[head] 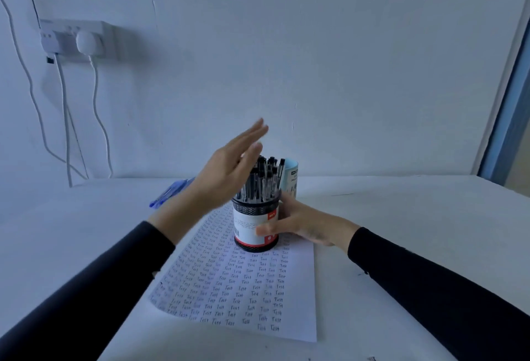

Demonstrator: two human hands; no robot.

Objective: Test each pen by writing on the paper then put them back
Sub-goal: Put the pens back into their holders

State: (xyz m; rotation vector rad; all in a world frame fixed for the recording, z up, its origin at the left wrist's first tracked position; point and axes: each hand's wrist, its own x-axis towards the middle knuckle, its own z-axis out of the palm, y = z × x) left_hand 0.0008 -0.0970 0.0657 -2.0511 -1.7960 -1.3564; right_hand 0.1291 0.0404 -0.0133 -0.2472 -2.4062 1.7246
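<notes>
Now | left hand (229,171) flat, fingers straight together, just left of pens (263,180) | right hand (304,225) curled round holder (249,218) on paper (243,289) | risk: careless swipe could topple holder

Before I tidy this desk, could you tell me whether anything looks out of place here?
Two things. The mesh pen holder, gripped by the right hand, stands on the written paper itself, and some blue pens lie loose on the table by the left hand, outside the holder.
</notes>
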